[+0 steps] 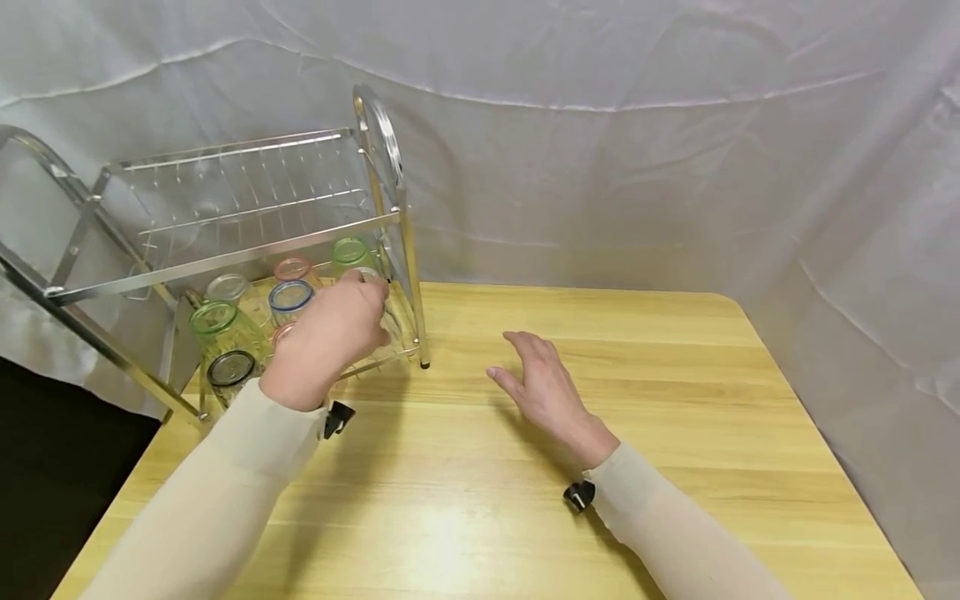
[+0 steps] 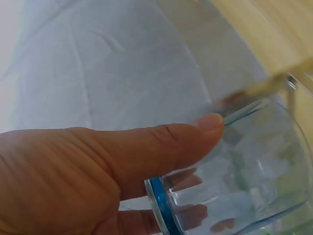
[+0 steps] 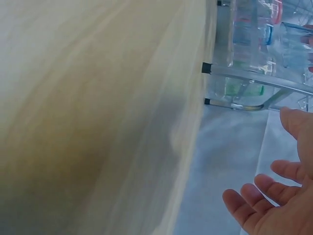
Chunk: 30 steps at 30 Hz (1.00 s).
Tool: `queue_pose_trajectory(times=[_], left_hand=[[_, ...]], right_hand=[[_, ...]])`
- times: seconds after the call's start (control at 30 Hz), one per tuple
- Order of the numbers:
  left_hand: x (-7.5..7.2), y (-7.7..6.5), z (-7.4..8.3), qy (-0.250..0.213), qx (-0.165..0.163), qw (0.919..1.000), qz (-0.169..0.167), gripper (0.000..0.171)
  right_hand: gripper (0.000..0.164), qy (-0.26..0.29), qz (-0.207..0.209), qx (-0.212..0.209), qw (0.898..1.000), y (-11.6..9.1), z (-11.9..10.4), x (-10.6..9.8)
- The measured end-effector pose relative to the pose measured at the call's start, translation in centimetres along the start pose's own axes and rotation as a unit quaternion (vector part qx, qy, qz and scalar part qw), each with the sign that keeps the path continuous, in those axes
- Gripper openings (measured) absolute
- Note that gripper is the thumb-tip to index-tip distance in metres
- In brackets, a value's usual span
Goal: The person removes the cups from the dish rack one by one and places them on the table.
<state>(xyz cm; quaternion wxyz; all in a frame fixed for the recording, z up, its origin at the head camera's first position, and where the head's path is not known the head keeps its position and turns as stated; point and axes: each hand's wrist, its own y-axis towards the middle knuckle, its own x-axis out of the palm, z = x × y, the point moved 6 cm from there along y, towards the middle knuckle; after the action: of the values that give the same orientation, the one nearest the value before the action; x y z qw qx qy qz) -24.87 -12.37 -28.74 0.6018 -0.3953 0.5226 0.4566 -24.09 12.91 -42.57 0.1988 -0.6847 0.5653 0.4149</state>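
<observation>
- Left wrist view: The left hand [image 2: 88,171] grips a clear glass [image 2: 249,166] at lower right of the frame, thumb along its upper side, other fingers visible through it. The glass points away from the palm, its long axis slanting from a blue-banded end at lower centre toward the right edge. Its transparent wall looks faceted; a creased, pale cloth [image 2: 122,58] fills the upper left.
- Head view: Left of centre, the left hand works at the lower tier of a shiny metal rack [image 1: 225,257] and largely hides the held glass. Round tumblers [image 1: 225,329] with green, blue, pink and black tops crowd the left side. The right hand [image 1: 547,392], well apart from the rack, hangs over the smooth, yellow wood-grain desk [image 1: 675,375], its fingers loose and holding nothing.
- Right wrist view: Relaxed, parted fingers reach in at lower right, below the black-footed rack; at the right edge, the left hand's fingertips meet the glass.
</observation>
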Motion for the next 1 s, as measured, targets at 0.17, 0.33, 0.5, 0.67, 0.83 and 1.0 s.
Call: queue_pose_trajectory(times=[0.17, 0.33, 0.5, 0.67, 0.83, 1.0], left_hand=[[-0.5, -0.6, 1.9, -0.018, 0.010, 0.9998, -0.008, 0.050], [-0.1, -0.6, 2.9, -0.086, 0.007, 0.9960, -0.022, 0.057], [1.2, -0.4, 3.2, -0.154, 0.001, 0.9878, -0.023, 0.060], [2.7, 0.1, 3.6, -0.221, 0.005, 0.9753, -0.001, 0.060], [4.4, 0.6, 4.6, -0.294, 0.017, 0.9552, 0.027, 0.060], [6.2, 0.9, 5.7, -0.377, 0.018, 0.9239, 0.060, 0.063]], right_hand=[[0.065, 0.003, 0.011, -0.003, 1.000, 0.0, -0.1, -0.7], [0.063, 0.010, 0.030, -0.006, 0.999, -0.1, -0.2, -1.4], [0.063, 0.019, 0.040, -0.003, 0.999, -0.4, -0.2, -2.1], [0.064, 0.033, 0.056, -0.009, 0.998, -0.6, -0.3, -3.2], [0.065, 0.070, 0.067, -0.011, 0.995, -0.8, -0.3, -4.6], [0.067, 0.137, 0.051, 0.007, 0.989, -1.1, 0.0, -5.6]])
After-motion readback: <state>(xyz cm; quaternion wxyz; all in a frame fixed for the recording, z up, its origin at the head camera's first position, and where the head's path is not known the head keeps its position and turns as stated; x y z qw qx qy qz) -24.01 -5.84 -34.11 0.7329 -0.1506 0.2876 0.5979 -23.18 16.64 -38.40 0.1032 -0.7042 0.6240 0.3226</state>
